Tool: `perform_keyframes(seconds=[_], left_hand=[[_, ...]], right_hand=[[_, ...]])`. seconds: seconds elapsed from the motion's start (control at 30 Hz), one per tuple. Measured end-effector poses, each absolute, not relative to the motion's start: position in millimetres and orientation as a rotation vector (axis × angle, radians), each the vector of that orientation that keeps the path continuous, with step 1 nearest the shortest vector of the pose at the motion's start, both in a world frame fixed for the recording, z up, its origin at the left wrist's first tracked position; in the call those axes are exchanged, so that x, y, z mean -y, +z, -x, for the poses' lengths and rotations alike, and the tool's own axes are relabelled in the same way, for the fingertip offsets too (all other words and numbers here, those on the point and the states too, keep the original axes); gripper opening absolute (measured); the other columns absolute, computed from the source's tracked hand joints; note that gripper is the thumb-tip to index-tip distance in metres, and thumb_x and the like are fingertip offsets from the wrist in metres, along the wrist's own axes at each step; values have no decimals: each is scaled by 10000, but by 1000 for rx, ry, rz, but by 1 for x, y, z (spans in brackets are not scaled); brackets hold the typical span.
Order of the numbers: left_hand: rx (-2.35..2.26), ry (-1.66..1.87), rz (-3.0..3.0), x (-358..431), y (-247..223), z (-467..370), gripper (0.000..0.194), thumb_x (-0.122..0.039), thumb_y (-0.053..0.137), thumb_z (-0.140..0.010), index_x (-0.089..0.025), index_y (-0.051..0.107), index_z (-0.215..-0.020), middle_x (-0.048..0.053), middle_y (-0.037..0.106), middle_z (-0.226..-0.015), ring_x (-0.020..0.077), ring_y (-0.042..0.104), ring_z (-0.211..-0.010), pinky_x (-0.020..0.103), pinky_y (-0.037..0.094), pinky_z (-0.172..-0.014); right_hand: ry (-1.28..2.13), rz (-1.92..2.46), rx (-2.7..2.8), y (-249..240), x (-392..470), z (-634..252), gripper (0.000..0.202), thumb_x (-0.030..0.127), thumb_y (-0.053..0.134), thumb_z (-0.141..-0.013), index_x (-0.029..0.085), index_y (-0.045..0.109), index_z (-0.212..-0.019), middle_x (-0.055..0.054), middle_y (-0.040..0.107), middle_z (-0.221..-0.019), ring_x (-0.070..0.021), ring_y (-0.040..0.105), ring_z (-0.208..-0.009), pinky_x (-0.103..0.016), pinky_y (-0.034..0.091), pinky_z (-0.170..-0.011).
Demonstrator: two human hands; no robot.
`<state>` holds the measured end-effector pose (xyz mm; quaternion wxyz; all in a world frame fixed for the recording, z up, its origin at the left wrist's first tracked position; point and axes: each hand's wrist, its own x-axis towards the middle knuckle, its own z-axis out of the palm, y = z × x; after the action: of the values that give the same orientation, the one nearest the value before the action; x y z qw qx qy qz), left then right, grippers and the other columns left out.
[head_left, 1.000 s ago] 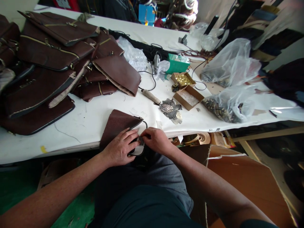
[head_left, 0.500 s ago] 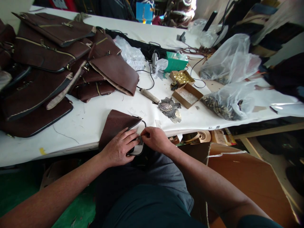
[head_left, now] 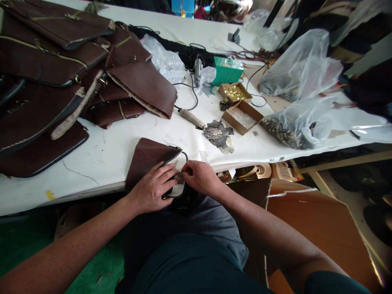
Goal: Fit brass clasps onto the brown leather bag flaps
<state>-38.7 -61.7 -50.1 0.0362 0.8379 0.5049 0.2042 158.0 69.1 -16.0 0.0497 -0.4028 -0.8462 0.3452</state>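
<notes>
A dark brown leather piece (head_left: pixel 148 157) with black edging and a pale inner side lies at the table's front edge, partly overhanging it. My left hand (head_left: pixel 153 188) rests on it, fingers pressed together over its pale part and holding it. Just to the right, my right hand (head_left: pixel 200 176) is closed in a pinch at the same pale part, beside the left fingertips. Whatever is between the right fingertips is too small to make out. Behind the hands lie a pile of flat metal plates (head_left: pixel 219 134) and a tool with a pale wrapped handle (head_left: pixel 190 118).
Brown leather bags (head_left: pixel 55 61) are heaped at the left. Small cardboard boxes hold gold-coloured parts (head_left: pixel 235 93) and clear pieces (head_left: pixel 242 117). A green box (head_left: pixel 227 71) stands behind them. Plastic bags of metal parts (head_left: pixel 290 126) lie at the right. A large carton (head_left: pixel 312 228) stands below the table.
The view has shifted slightly, so the bag heap appears further left and higher. Both hands stay at the leather piece, with the right fingertips still pinched close to the left ones.
</notes>
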Motion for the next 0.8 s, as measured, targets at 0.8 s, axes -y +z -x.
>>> perform_keyframes(seconds=[0.8], left_hand=[[-1517,663,-2587,59,-58,42,537,-340,768,-868,-148,699,-1365,188,701,-1414,396,533,-1467,627,367,-1297]], right_hand=[[1175,1287,2590,-8,-75,-159,104,206,669,-870,207,771,-891,-7,767,-814,-154,642,-721,-248,392,-642]])
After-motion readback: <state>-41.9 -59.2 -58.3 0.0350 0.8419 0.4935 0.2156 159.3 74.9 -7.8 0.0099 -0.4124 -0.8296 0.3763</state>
